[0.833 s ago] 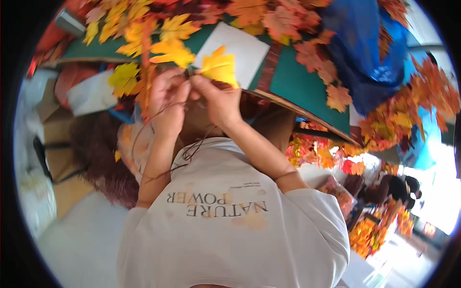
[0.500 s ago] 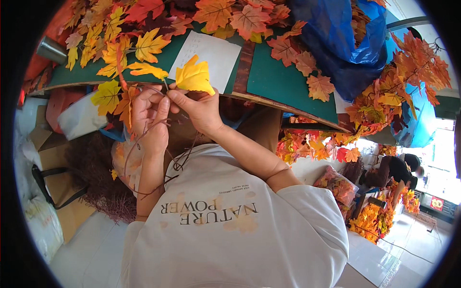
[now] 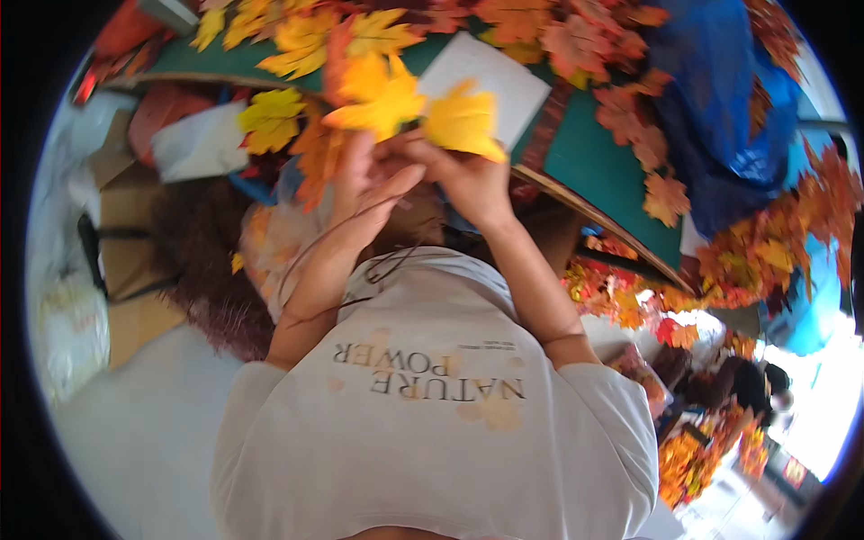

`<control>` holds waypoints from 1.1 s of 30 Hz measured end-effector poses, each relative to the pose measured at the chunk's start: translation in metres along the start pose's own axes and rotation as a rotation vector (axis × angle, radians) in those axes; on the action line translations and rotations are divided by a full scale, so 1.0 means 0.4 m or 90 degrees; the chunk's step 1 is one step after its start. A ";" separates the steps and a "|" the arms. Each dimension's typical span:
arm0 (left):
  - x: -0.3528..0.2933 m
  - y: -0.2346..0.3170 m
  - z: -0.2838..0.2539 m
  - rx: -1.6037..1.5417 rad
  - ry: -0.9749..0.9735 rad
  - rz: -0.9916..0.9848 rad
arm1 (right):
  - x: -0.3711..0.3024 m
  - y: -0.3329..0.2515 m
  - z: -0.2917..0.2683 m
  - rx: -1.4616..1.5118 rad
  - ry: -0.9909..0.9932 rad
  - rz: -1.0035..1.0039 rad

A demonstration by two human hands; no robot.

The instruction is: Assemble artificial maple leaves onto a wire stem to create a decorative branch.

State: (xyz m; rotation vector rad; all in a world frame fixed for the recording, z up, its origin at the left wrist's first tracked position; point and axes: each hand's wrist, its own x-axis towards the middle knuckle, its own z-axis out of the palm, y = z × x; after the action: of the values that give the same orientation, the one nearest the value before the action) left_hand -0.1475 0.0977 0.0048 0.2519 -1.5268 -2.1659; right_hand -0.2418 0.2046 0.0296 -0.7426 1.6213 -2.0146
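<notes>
Both my hands are raised close together at the table's near edge, blurred by motion. A thin brown artificial twig (image 3: 304,259) runs from my left hand (image 3: 362,191) down along that forearm, its lower strands lying by my shirt. My left fingers are closed around its upper end. My right hand (image 3: 470,184) pinches a yellow artificial maple leaf (image 3: 463,121) near its base. Just above my left hand, a second yellow-orange leaf (image 3: 378,97) spreads out, partly in front of the table. Where the leaf stems meet the twig is hidden by my fingers.
On the green table (image 3: 621,153) lie a white paper (image 3: 490,85) and many orange and yellow leaves (image 3: 576,40). A blue plastic bag (image 3: 720,117) stands at the right. Brown twig bundles (image 3: 202,261) and a cardboard box (image 3: 135,252) are at my left. Another person (image 3: 751,382) bends at far right.
The view has shifted, so hands and table sit farther right in it. The leaf above my left hand now faces me broadly rather than edge-on. My hands remain together at the twig.
</notes>
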 end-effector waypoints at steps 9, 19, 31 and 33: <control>-0.021 0.038 -0.050 -0.047 0.201 0.070 | -0.006 -0.140 -0.454 -1.150 0.398 -0.307; -0.009 0.075 -0.023 -0.205 0.096 0.001 | -0.079 -0.131 -0.661 -1.210 0.363 0.024; -0.023 0.094 -0.051 -0.386 -0.025 -0.043 | -0.082 -0.256 -0.583 -1.181 0.566 -0.227; -0.026 0.096 -0.049 -0.357 0.003 -0.026 | -0.099 -0.260 -0.588 -1.089 0.622 -0.149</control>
State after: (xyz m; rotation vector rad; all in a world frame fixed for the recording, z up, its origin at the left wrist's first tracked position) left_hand -0.1200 0.0758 0.0320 0.0976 -0.8598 -2.5135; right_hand -0.3672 0.4251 0.0873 -0.2803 3.8963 -0.4623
